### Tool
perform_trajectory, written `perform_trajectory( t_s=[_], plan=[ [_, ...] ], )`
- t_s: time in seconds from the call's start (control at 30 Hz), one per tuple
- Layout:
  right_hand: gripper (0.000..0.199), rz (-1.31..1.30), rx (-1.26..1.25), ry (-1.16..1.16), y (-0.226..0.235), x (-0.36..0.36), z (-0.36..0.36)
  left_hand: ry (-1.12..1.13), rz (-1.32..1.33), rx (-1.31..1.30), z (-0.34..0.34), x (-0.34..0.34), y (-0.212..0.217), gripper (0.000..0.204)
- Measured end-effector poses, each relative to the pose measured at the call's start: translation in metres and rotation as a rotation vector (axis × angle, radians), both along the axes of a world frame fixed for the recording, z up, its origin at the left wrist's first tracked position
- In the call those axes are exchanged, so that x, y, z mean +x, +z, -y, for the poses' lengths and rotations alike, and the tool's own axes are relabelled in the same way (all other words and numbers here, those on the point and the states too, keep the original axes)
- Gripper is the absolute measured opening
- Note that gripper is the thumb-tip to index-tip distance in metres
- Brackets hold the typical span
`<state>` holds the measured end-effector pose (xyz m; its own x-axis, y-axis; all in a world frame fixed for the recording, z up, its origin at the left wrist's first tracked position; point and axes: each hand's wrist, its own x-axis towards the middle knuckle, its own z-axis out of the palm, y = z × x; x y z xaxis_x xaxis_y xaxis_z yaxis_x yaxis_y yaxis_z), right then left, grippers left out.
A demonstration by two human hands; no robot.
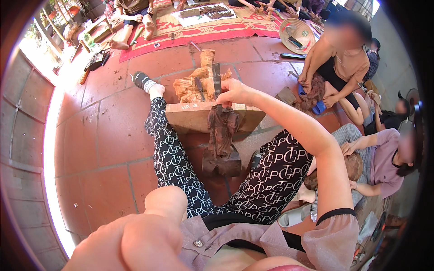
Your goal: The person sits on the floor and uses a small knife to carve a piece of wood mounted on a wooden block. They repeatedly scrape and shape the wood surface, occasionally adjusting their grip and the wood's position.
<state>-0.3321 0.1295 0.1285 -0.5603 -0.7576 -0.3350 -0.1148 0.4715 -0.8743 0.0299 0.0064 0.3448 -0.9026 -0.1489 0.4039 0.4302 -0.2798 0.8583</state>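
Right hand (233,92) closed on the top of the upright dark-brown carved wooden figure (222,135); left hand (135,244) blurred, grip indiscernible.

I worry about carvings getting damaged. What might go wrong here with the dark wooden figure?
The right hand grips only the top of the tall dark wooden figure, so it might tip off its base onto the tiled floor. It leans against the wooden block, where rubbing may scuff it. The left hand is too far away to steady it.
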Motion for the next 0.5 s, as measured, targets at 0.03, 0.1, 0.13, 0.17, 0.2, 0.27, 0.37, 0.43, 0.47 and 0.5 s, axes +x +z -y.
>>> perform_trajectory(
  t_s=[0.03,0.1,0.13,0.17,0.2,0.27,0.37,0.43,0.47,0.5],
  plan=[
    [0.015,0.028,-0.021,0.006,-0.002,0.0,0.002,-0.002,-0.035,0.021,0.0,-0.002,-0.004,0.018],
    [0.017,0.062,-0.043,0.0,-0.004,0.002,0.004,0.004,-0.082,0.058,-0.005,-0.01,-0.011,0.018],
    [0.017,0.066,-0.044,-0.011,-0.003,0.003,0.005,0.011,-0.093,0.068,-0.007,-0.014,-0.011,0.018],
    [0.016,0.071,-0.045,-0.02,-0.003,0.005,0.006,0.021,-0.1,0.08,-0.009,-0.017,-0.011,0.018],
    [0.014,0.08,-0.062,-0.014,0.001,0.007,0.006,0.027,-0.101,0.085,-0.012,-0.021,-0.011,0.018],
    [0.013,0.099,-0.096,0.005,0.009,0.012,0.007,0.046,-0.102,0.095,-0.014,-0.024,-0.01,0.018],
    [0.014,0.058,-0.092,-0.025,0.002,0.007,-0.001,0.074,-0.072,0.132,-0.019,-0.027,-0.006,0.017],
    [0.014,0.043,-0.067,-0.029,0.001,0.007,-0.001,0.151,-0.035,0.151,-0.028,-0.028,0.001,0.018],
    [0.014,0.035,-0.053,-0.032,0.0,0.008,-0.001,0.186,-0.027,0.164,-0.032,-0.03,0.003,0.018],
    [0.014,0.043,-0.057,-0.026,0.001,0.008,0.001,0.106,-0.155,0.151,-0.03,-0.036,0.0,0.018]
  ],
)
